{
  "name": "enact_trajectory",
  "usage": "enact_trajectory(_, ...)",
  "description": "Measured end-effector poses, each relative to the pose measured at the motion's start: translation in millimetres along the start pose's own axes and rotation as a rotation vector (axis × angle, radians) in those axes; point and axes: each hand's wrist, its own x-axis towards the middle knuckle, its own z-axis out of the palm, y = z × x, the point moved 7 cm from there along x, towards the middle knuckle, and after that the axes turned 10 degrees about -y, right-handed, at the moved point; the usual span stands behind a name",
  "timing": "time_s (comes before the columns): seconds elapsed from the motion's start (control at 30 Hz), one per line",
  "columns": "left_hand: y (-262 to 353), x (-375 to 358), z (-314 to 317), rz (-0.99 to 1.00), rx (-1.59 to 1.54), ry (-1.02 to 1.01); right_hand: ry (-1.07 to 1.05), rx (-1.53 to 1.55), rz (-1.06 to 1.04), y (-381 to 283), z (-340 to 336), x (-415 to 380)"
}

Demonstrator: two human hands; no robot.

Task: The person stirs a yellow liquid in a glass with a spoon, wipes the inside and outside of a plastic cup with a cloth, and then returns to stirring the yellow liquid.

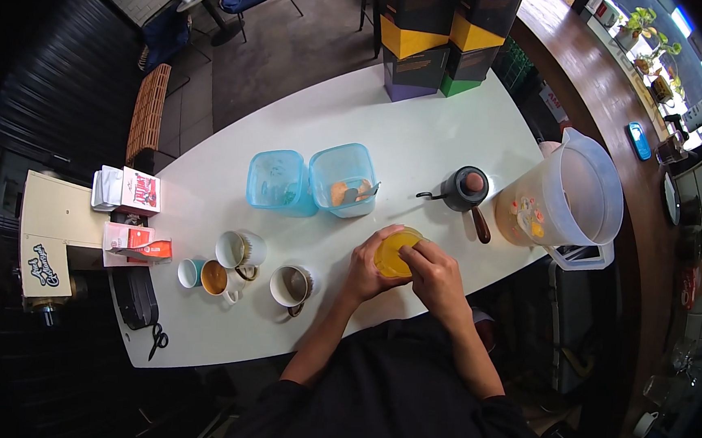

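Observation:
Near the front edge of the white table (pixel 390 132), a round yellow container (pixel 393 253) is held between both hands. My left hand (pixel 369 267) wraps round its left side. The fingers of my right hand (pixel 436 278) are bent and pressed together at its right side and over its rim; what they pinch, if anything, is hidden. Beyond the hands stand two open blue plastic tubs, one (pixel 276 183) with little in it and one (pixel 343 182) with brown pieces inside. A dark kettle (pixel 465 189) with a wooden handle is to the right, beyond my right hand.
Several cups, one a white mug (pixel 291 286), stand left of my left hand. A large translucent pitcher (pixel 564 193) stands at the right. Dark boxes (pixel 418 20) are stacked at the far edge. Black scissors (pixel 158 341) and red-and-white packets (pixel 140 191) lie at the left.

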Motion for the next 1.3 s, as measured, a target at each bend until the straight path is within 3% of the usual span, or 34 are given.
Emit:
enact_trajectory(0.17,1,0,1,0.004,-0.009,0.004,0.026,-0.106,0.008,2,-10,-3)
enact_trajectory(0.67,2,0,0,0.001,-0.030,-0.013,-0.143,0.048,0.071,4,-3,-10)
enact_trajectory(0.87,3,0,0,-0.005,-0.012,0.000,-0.012,0.050,0.032,4,-8,-7)
enact_trajectory(1.3,1,1,2,-0.025,-0.006,-0.013,0.204,0.172,0.247,28,-36,-14)
